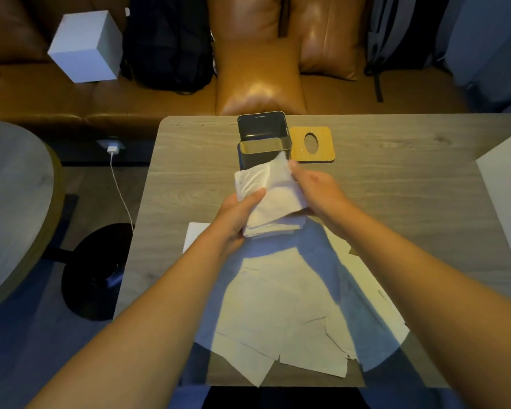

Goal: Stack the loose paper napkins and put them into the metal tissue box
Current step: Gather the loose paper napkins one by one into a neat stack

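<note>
Two hands, left hand (236, 215) and right hand (317, 191), grip one napkin stack (273, 199) before one metal box (263, 140).

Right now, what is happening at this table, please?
A person holds a stack of napkins with both hands: the left hand grips its near side, the right hand its far side. They hold it just in front of the open metal tissue box. The wooden lid lies beside the box. More loose napkins lie spread on the table.
</note>
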